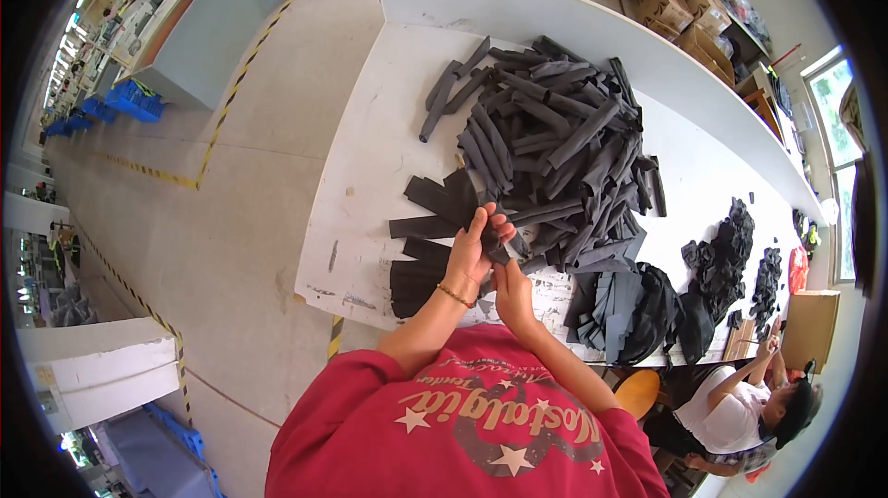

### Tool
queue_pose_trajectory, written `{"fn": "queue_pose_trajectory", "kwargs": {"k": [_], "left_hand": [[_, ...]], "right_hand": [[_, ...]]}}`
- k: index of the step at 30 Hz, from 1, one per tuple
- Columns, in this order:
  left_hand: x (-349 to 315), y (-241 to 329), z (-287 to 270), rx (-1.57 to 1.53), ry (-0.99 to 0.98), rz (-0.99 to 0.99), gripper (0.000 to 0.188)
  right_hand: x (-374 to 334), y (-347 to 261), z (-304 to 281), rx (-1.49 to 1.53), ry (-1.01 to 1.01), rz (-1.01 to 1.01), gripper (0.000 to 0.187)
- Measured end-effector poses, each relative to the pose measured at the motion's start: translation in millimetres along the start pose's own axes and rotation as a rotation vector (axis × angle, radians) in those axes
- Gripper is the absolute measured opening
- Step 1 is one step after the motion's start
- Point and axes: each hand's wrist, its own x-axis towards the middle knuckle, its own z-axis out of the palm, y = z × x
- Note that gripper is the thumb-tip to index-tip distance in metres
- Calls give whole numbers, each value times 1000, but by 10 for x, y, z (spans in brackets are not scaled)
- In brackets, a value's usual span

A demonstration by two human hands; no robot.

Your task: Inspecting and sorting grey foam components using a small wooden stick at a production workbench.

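Two hands (470,256), seemingly holding one black strip (498,252), one pile (564,133) beyond

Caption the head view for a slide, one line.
Left hand and right hand hold a dark strip beside a heap of tube-like dark pieces on a white table.

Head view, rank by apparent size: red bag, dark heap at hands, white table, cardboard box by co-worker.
1. White table
2. Dark heap
3. Cardboard box
4. Red bag
Last two sit farther from camera.
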Motion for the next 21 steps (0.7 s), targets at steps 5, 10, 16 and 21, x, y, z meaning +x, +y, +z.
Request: {"fn": "queue_pose_trajectory", "kwargs": {"k": [5,10,16,21], "left_hand": [[-8,48,3,2,-30,-3,33],[-52,64,44,27,-1,-1,31],[53,223,15,187,111,78,28],[189,436,-41,251,192,217,29]], "right_hand": [[-76,-17,71,-14,44,-5,18],[-146,-3,29,9,8,3,13],[-275,53,-61,-38,-180,155,10],[-458,121,-296,-23,-298,214,13]]}}
